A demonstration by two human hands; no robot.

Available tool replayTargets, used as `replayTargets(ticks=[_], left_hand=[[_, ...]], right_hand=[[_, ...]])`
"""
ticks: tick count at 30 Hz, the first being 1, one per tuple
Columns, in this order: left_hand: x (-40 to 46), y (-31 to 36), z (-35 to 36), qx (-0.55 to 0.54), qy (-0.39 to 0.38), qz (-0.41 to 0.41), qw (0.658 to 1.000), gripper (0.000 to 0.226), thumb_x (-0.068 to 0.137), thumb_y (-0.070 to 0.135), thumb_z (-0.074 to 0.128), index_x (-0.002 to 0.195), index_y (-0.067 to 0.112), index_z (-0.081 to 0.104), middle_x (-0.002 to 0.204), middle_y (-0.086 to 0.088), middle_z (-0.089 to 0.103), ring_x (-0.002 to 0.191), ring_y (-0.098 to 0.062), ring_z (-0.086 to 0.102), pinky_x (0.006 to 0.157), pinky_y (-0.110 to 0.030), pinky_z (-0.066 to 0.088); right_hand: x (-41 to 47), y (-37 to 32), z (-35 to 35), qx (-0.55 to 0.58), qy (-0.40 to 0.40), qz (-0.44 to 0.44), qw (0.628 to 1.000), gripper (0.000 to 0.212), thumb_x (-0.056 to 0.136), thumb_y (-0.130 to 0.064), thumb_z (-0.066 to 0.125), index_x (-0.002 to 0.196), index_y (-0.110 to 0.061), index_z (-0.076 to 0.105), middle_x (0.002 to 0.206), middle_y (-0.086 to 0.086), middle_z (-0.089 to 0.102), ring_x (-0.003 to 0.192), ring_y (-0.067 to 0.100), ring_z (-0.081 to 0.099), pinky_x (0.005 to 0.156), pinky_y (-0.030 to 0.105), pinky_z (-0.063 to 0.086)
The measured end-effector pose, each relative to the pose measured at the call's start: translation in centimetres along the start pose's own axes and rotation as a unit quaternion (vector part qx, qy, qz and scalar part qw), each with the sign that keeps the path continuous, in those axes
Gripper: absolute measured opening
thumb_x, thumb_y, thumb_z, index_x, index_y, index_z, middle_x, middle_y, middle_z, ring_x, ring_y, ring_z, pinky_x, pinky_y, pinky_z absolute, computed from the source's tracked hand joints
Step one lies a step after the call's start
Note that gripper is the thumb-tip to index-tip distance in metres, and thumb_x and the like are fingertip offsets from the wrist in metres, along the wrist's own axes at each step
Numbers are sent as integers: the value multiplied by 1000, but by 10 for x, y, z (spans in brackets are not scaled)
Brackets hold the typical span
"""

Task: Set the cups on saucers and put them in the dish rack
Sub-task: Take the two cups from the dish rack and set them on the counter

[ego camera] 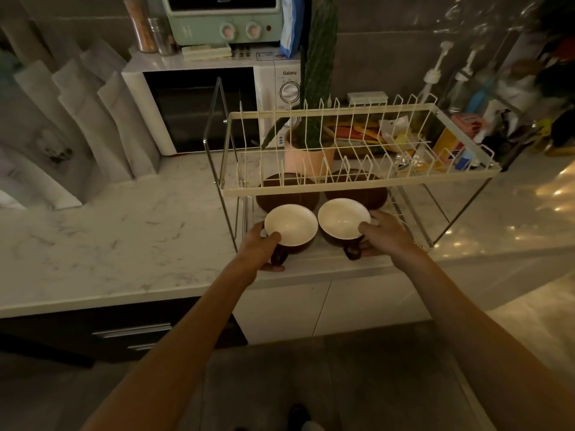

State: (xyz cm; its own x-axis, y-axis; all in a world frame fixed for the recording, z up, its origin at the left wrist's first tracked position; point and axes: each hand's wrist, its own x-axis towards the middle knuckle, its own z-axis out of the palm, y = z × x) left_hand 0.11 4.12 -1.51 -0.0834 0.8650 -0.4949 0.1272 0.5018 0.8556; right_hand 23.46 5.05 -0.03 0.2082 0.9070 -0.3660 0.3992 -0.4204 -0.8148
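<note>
Hands gripped one cup each: the left hand (259, 244) held the left cup (291, 225), the right hand (384, 234) the right cup (343, 218). Both cups were at the dish rack (357, 185) front, before two brown saucers (287, 194) on its lower level, above the tabletop (124, 237).

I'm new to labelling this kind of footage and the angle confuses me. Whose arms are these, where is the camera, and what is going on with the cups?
There is no machine: the camera sits on a person's head, looking down at their own bare arms. The left hand holds one brown cup with a white inside, and the right hand holds a second cup. Both cups are at the front of a wire dish rack standing on a marble counter. Behind them, under the rack's upper shelf, lie two brown saucers. A microwave stands further back.
</note>
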Motion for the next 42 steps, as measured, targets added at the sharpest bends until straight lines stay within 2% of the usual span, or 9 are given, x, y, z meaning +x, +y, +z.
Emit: replayTargets(ticks=[5, 9, 13, 20, 23, 26, 29, 36, 42], left_hand=[[-5, -3, 4, 10, 12, 32, 999, 50, 93, 15, 55, 140, 22, 39, 136, -13, 44, 111, -31, 51, 62, -48, 60], [-13, -3, 4, 16, 9, 45, 999, 51, 93, 15, 56, 141, 21, 38, 137, -13, 44, 109, -30, 51, 61, -47, 60], [-25, -1, 3, 35, 1, 50, 998, 51, 93, 17, 55, 141, 20, 37, 134, -16, 47, 113, -36, 56, 63, -50, 61], [-57, -7, -15, 49, -21, 78, 996, 47, 94, 18, 54, 139, 19, 39, 129, -13, 48, 103, -29, 59, 49, -34, 60], [-75, -20, -32, 33, -29, 71, 997, 46, 95, 18, 53, 139, 19, 39, 123, -9, 48, 88, -19, 58, 51, -33, 60], [-90, -38, -50, 18, -18, 38, 999, 45, 95, 17, 52, 139, 20, 40, 108, -6, 53, 89, -22, 60, 53, -36, 60], [-102, -56, -68, 7, 15, 19, 1000, 46, 96, 17, 52, 140, 21, 40, 114, -10, 53, 90, -24, 62, 47, -29, 57], [-124, -78, -110, -25, 86, 8, 996, 43, 96, 17, 52, 137, 20, 41, 107, -2, 53, 85, -20, 61, 47, -25, 56], [-141, -88, -150, -56, 147, 4, 988, 40, 96, 18, 52, 135, 18, 44, 106, 1, 54, 90, -21, 61, 50, -27, 58]], right_hand=[[-3, 2, 2, 19, 33, -12, 999, 44, 91, -7, 51, 135, -12, 53, 116, 16, 62, 73, 22, 68, 58, 33, 59], [-9, 3, -3, 26, 59, -20, 998, 43, 92, -7, 53, 134, -10, 55, 115, 12, 57, 71, 15, 62, 64, 38, 59], [-20, 5, -11, 18, 57, -26, 998, 44, 91, -10, 53, 135, -13, 56, 112, 13, 61, 77, 24, 69, 66, 38, 60], [-42, 4, -11, -2, 45, -30, 999, 45, 91, -9, 55, 136, -12, 55, 110, 14, 62, 73, 22, 70, 69, 40, 62], [-58, 5, -2, -11, 2, -29, 1000, 45, 92, -7, 55, 137, -12, 54, 92, 6, 65, 72, 22, 71, 65, 37, 62], [-71, 5, 11, -21, -49, -29, 998, 45, 92, -6, 54, 136, -13, 54, 86, 1, 64, 69, 21, 73, 56, 31, 60], [-76, 1, 30, -37, -88, -39, 995, 45, 91, -4, 55, 135, -14, 55, 85, 0, 66, 57, 15, 73, 46, 24, 55], [-75, -18, 81, -76, -165, -76, 980, 48, 91, -6, 54, 138, -15, 54, 95, 10, 71, 68, 23, 76, 64, 37, 63], [-84, -39, 127, -87, -217, -101, 967, 49, 93, -7, 53, 141, -16, 49, 99, 13, 69, 66, 20, 74, 51, 26, 58]])
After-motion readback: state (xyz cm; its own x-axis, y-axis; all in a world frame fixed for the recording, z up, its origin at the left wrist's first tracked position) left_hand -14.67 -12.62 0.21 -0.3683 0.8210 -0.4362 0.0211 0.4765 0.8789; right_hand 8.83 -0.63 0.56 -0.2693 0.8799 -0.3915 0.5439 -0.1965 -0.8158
